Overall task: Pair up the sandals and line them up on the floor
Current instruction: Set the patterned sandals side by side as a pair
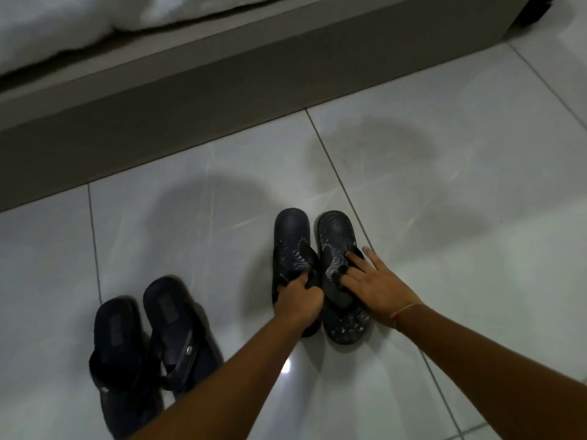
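Note:
Two black patterned flip-flops lie side by side on the white tiled floor, toes pointing away from me. My left hand is closed around the strap of the left patterned sandal. My right hand rests with fingers spread on the right patterned sandal, its fingertips hooked at the strap. To the lower left a second pair lies together: a dark left sandal and a dark right sandal with a small metal emblem on its strap. My left forearm hides their heels in part.
A grey bed base runs diagonally across the top, with white bedding on it. Glossy floor tiles stretch to the right and ahead of the sandals. A thin thread bracelet circles my right wrist.

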Available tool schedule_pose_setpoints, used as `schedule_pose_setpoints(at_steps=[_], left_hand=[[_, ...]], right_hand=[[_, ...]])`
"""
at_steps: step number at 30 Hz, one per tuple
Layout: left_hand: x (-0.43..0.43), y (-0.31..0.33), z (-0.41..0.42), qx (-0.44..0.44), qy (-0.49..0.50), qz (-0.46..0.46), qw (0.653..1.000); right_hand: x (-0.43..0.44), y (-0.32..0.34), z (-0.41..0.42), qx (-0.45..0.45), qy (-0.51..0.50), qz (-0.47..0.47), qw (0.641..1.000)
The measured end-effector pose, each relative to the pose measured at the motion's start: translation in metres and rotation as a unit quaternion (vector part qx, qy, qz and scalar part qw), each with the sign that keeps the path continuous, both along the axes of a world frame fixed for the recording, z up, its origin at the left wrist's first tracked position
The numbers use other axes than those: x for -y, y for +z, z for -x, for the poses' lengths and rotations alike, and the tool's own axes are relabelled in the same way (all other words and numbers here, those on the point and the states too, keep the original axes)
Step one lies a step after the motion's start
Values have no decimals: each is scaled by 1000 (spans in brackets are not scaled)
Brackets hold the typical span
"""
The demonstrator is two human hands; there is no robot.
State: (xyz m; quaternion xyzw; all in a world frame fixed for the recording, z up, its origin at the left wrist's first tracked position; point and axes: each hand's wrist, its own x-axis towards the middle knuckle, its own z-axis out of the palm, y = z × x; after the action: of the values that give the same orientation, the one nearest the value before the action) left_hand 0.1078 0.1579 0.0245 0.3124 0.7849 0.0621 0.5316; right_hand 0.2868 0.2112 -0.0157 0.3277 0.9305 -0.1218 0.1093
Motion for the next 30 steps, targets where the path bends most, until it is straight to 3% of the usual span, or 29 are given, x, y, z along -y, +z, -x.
schedule_pose_setpoints(at_steps=[2,4,6,8,11,15,19,24,30], left_hand=[[3,9,15,-34,-19,-41,998],[-1,16,36,-144,-100,-97,980],[-8,12,59,-226,-274,-155,922],[-16,-11,76,-224,-438,-172,854],[-12,-45,88,-204,-526,-189,804],[5,-50,64,-206,-488,-230,816],[7,-53,-14,-186,-498,-256,808],[-30,-55,-114,-187,-435,-239,848],[-61,-60,-153,-204,-458,-240,831]], right_hand=[[10,11,-4,-32,-47,-6,998],[25,23,-7,-84,-112,9,990],[42,26,-9,-100,-151,48,982],[52,16,-8,-56,-150,77,984],[53,-3,-5,-12,-144,90,985],[37,-6,-30,4,-146,69,987],[8,-2,-96,47,-169,88,981],[-33,7,-179,129,-185,98,969],[-53,9,-217,138,-174,90,971]])
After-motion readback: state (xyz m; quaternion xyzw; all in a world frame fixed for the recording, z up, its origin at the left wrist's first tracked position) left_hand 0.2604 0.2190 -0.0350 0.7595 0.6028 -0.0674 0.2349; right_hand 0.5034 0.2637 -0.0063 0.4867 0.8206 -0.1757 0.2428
